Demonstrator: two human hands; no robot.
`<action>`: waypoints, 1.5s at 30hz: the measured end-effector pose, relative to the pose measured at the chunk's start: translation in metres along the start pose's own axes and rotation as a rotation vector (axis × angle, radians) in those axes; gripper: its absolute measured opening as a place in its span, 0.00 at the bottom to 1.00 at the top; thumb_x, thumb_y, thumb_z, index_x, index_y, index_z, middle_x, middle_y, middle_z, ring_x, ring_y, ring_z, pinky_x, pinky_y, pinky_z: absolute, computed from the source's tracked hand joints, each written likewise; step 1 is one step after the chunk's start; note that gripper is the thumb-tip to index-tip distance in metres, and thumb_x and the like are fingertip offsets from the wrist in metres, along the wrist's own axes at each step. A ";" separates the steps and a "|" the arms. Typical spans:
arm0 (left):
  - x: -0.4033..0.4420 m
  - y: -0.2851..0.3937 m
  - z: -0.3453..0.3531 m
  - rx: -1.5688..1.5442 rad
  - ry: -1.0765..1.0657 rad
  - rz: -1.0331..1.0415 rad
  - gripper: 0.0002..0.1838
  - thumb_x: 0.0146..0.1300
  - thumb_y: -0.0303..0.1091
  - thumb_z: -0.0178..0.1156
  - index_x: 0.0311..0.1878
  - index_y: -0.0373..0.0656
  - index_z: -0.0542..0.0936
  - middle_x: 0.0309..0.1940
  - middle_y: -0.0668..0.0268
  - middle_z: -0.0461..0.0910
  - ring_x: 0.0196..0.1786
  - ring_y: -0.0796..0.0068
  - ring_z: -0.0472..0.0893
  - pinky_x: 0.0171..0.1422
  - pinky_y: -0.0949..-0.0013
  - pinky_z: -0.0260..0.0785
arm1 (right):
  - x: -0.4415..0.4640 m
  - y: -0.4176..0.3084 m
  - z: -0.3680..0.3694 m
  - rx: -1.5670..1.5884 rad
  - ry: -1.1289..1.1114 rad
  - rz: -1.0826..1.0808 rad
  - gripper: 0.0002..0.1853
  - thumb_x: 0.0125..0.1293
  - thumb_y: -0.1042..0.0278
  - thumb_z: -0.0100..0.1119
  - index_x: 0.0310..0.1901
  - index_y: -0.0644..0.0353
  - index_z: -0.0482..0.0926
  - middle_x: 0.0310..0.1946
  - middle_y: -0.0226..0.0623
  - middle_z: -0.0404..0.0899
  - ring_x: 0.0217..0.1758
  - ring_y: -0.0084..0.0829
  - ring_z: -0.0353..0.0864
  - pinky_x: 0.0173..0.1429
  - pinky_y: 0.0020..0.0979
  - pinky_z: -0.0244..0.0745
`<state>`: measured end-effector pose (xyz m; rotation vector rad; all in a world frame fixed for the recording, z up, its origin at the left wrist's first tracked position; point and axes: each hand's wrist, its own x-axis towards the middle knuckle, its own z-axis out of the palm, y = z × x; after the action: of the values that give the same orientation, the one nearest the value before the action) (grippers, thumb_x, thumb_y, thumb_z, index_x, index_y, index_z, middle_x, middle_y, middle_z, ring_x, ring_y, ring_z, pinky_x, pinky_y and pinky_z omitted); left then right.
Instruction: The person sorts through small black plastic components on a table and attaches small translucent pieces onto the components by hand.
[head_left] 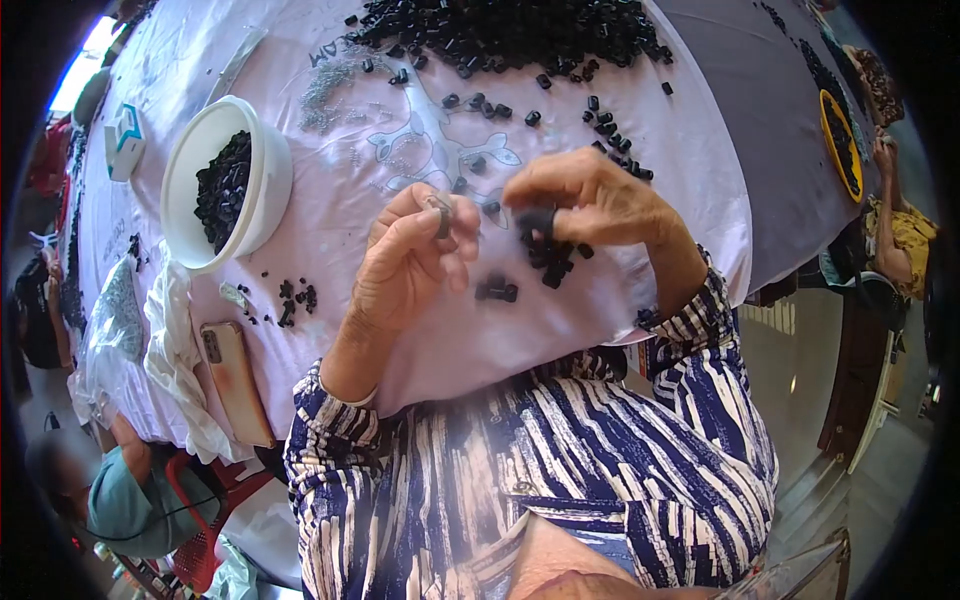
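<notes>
My left hand [412, 250] is raised above the table with its thumb and fingers pinched together. Between the fingertips is a small dark part [443, 218] with a pale, shiny bit at its top. To its right, my right hand [605, 200] hovers palm down over a loose group of small black plastic parts [552, 262], fingers curved and smeared by motion. A blurred black piece [537, 217] shows by its thumb and forefinger; whether it is held I cannot tell. Several more black parts [496, 289] lie near the table edge, below the hands.
A large heap of black parts [510, 35] covers the far side of the pink cloth [690, 200]. On the left stand a white tub [265, 215] of black pieces, a phone [238, 385] and plastic bags [120, 320]. Another person's hand [885, 155] is near a yellow tray [830, 110].
</notes>
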<state>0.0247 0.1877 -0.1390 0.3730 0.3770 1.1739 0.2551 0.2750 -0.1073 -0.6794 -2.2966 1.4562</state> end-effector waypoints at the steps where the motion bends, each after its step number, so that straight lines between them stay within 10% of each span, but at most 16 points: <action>1: -0.001 0.001 -0.001 0.004 -0.004 -0.002 0.03 0.69 0.28 0.51 0.40 0.40 0.73 0.40 0.51 0.77 0.36 0.67 0.82 0.27 0.71 0.81 | 0.001 0.003 0.002 0.047 0.107 -0.008 0.20 0.47 0.79 0.54 0.46 0.68 0.81 0.41 0.40 0.83 0.41 0.33 0.81 0.51 0.28 0.76; 12: -0.004 0.007 0.000 0.148 -0.015 0.178 0.01 0.66 0.24 0.55 0.38 0.41 0.72 0.35 0.55 0.77 0.33 0.71 0.80 0.30 0.71 0.78 | -0.004 0.001 -0.003 0.339 -0.173 0.229 0.23 0.49 0.76 0.53 0.50 0.67 0.80 0.41 0.36 0.81 0.36 0.23 0.82 0.34 0.22 0.80; 23: -0.039 0.098 0.009 1.256 0.552 1.159 0.09 0.62 0.21 0.64 0.41 0.37 0.73 0.37 0.55 0.83 0.39 0.74 0.82 0.43 0.75 0.76 | -0.004 0.004 -0.012 0.374 0.211 -0.014 0.11 0.62 0.68 0.63 0.44 0.64 0.83 0.42 0.35 0.79 0.42 0.24 0.79 0.40 0.21 0.79; 31: -0.039 0.121 -0.008 1.969 0.911 1.029 0.13 0.58 0.32 0.70 0.45 0.41 0.83 0.46 0.63 0.82 0.51 0.68 0.78 0.52 0.63 0.67 | -0.012 0.012 -0.023 0.147 0.237 -0.002 0.14 0.54 0.83 0.56 0.43 0.65 0.83 0.38 0.32 0.81 0.39 0.22 0.77 0.42 0.24 0.73; 45: -0.010 0.000 0.041 1.856 -0.184 0.750 0.14 0.45 0.24 0.70 0.36 0.41 0.78 0.42 0.60 0.80 0.49 0.59 0.77 0.53 0.59 0.69 | -0.001 0.004 0.012 -0.547 0.345 -0.079 0.19 0.45 0.82 0.56 0.43 0.65 0.80 0.38 0.42 0.78 0.43 0.41 0.80 0.48 0.34 0.77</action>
<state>0.0404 0.1745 -0.1025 2.3592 1.1718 1.1443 0.2504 0.2671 -0.1157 -0.8894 -2.4021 0.6017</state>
